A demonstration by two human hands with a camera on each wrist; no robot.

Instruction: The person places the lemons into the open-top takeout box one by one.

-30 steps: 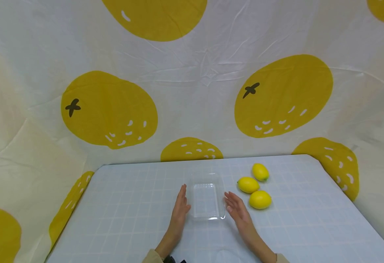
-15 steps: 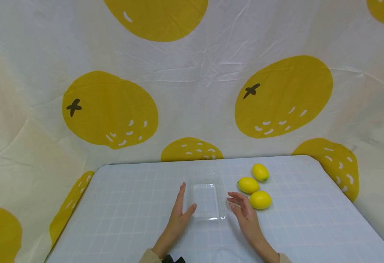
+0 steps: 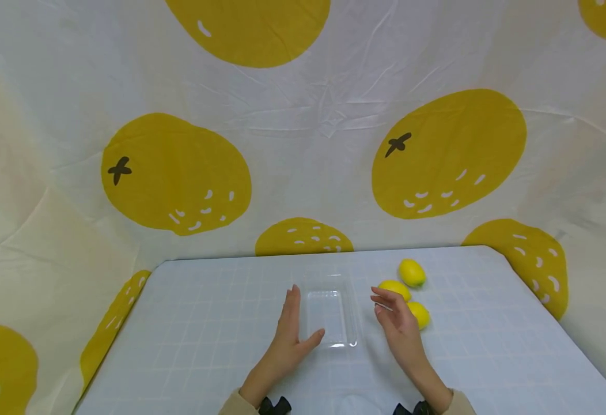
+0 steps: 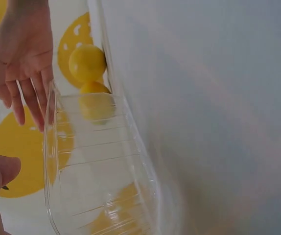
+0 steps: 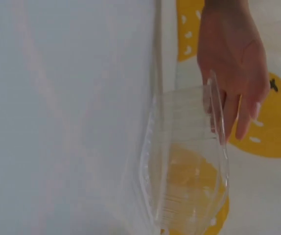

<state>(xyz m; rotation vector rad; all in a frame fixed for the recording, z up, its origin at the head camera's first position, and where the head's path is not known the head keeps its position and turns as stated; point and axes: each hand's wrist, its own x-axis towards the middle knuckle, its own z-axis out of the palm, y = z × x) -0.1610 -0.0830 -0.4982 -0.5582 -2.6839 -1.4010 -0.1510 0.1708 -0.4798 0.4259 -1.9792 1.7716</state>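
Note:
A clear plastic container [image 3: 329,317] sits upright in the middle of the table, and the pattern behind shows through its walls in both wrist views. Beside its left wall my left hand [image 3: 286,340] hovers with fingers straight and thumb spread over the near left corner. My right hand [image 3: 401,331] is raised to the right of the container, fingers loosely bent, holding nothing. Three lemons lie behind and right of that hand: a far lemon [image 3: 412,273], a middle lemon [image 3: 400,287] and a near lemon [image 3: 420,315], the last two partly covered by it.
A pale checked cloth [image 3: 204,334] covers the table. Its back edge meets a hanging cloth [image 3: 308,167] printed with big yellow fruits. A faint transparent shape [image 3: 357,405] lies at the near edge. Black wrist devices [image 3: 275,406] show below the sleeves.
My right hand has moved right and up, away from the container and in front of the lemons. My left thumb has spread out to the right. Container and lemons have stayed put.

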